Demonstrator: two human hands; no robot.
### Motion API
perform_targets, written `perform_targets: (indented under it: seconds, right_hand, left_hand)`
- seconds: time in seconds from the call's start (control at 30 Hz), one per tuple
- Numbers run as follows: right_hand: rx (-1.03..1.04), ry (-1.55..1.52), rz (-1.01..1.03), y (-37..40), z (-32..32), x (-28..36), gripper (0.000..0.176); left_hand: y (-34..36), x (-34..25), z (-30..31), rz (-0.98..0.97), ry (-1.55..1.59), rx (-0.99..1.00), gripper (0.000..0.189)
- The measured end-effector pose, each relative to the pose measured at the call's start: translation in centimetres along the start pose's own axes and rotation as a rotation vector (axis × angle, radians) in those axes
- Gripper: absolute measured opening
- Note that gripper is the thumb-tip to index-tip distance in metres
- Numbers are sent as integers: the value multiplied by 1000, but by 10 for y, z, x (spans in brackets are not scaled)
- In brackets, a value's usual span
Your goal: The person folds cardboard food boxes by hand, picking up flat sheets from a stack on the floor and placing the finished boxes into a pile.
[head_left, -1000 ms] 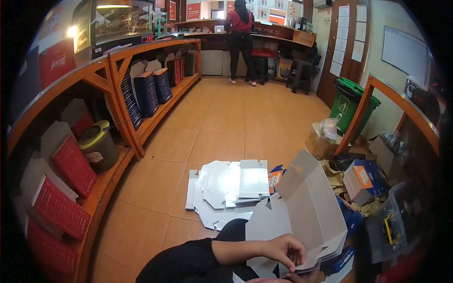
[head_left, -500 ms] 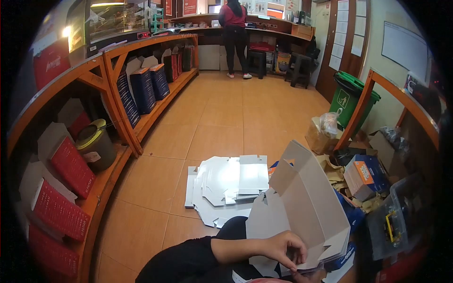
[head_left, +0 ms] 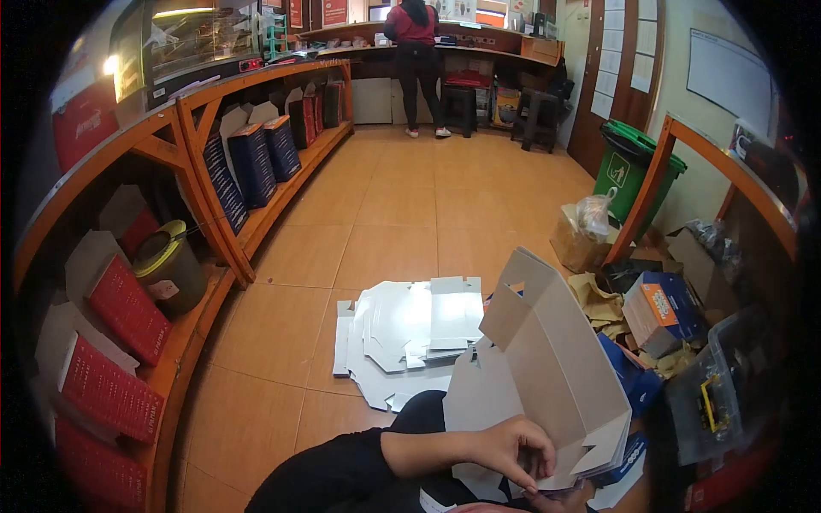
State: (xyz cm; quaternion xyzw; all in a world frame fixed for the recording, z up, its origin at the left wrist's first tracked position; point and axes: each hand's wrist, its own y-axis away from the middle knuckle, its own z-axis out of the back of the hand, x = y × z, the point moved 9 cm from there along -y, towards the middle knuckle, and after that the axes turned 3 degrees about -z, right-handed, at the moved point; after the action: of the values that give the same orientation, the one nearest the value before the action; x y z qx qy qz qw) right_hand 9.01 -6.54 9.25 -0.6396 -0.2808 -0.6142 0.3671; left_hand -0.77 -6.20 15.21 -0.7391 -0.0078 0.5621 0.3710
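A partly folded cardboard box point(head_left: 547, 359), grey-white inside, stands tilted at the lower right by my lap. My left hand point(head_left: 517, 451) reaches across from the left, its fingers curled in a pinch at the box's near edge. Below that edge, my right hand point(head_left: 564, 498) is mostly hidden by the cardboard and the frame's bottom; its fingers lie close to those of the left. On the floor beyond my knee lies a stack of flat, white-grey cardboard blanks point(head_left: 398, 329) with notched edges.
Orange wooden shelves point(head_left: 299, 175) on the left hold red and blue boxes and a lidded bucket point(head_left: 171, 265). To the right are a blue box point(head_left: 658, 312), crumpled brown paper point(head_left: 599, 303), a clear plastic bin point(head_left: 705, 398) and a green trash bin point(head_left: 629, 175). A person point(head_left: 416, 68) stands at the far counter.
The camera view has shifted slightly. On the cardboard box, the upper left end flap now looks bent further inward. Both hands stay at nearly the same place on the near edge.
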Motion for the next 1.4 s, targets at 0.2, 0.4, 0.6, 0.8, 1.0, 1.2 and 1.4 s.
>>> perform_targets:
  seconds: [0.2,0.4,0.6,0.8,1.0,1.2,1.4]
  right_hand:
    - [-33,556,330,-4,7,44,56]
    - [-518,-131,-69,-27,56,7,42]
    - [-556,-542,50,-63,63,7,45]
    - [-552,-337,90,-111,48,-20,74]
    - [-500,54,296,-78,44,40,98]
    - [-501,813,580,-10,34,124,77]
    - [-564,864,374,44,71,126,37]
  left_hand:
    - [2,-23,10,-149,-201,-58,14]
    - [38,-15,84,-40,-313,-503,10]
    - [135,-87,193,-469,-47,-1130,16]
    - [171,-149,186,-751,-221,-1193,18]
    - [131,-115,154,-438,-692,-1123,5]
    - [-17,-29,16,13,-657,115,13]
    - [-40,40,-18,209,-346,236,17]
